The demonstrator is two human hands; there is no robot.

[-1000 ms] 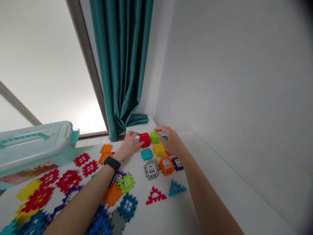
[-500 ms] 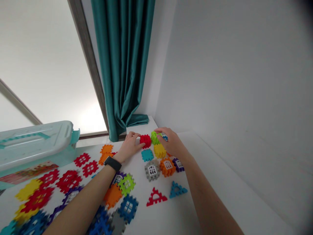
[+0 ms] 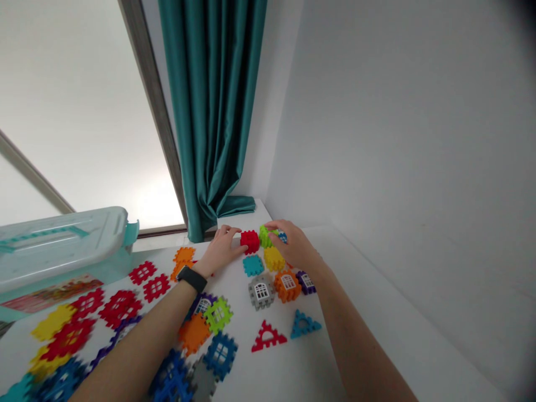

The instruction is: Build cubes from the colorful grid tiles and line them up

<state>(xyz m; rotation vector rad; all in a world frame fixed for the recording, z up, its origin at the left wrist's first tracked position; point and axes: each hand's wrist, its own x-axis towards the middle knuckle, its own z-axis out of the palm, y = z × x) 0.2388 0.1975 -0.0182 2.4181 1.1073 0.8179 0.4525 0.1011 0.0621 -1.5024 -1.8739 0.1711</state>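
My left hand (image 3: pixel 221 249), with a black watch on its wrist, has thumb and forefinger at the left edge of a stack of red interlocking building tiles (image 3: pixel 250 242). Curved over a stack of lime green tiles (image 3: pixel 264 237), my right hand (image 3: pixel 292 243) has its thumb and forefinger against it; its palm side is partly hidden. A blue tile (image 3: pixel 282 237) peeks out under the right hand. Nearer me lie a teal tile (image 3: pixel 253 266), a yellow stack (image 3: pixel 274 259), a grey window tile (image 3: pixel 261 291), an orange window stack (image 3: pixel 287 286) and a purple window tile (image 3: pixel 306 282).
A red triangle tile (image 3: pixel 268 337) and a blue triangle tile (image 3: pixel 305 324) lie on the white table (image 3: pixel 288 374). Many loose tiles, including red ones (image 3: pixel 120 309), spread over the left. A lidded mint box (image 3: pixel 62 240) stands behind them; a green curtain (image 3: pixel 213 111) hangs beyond.
The view has shifted very slightly. Both hands keep their places at the red and green stacks.
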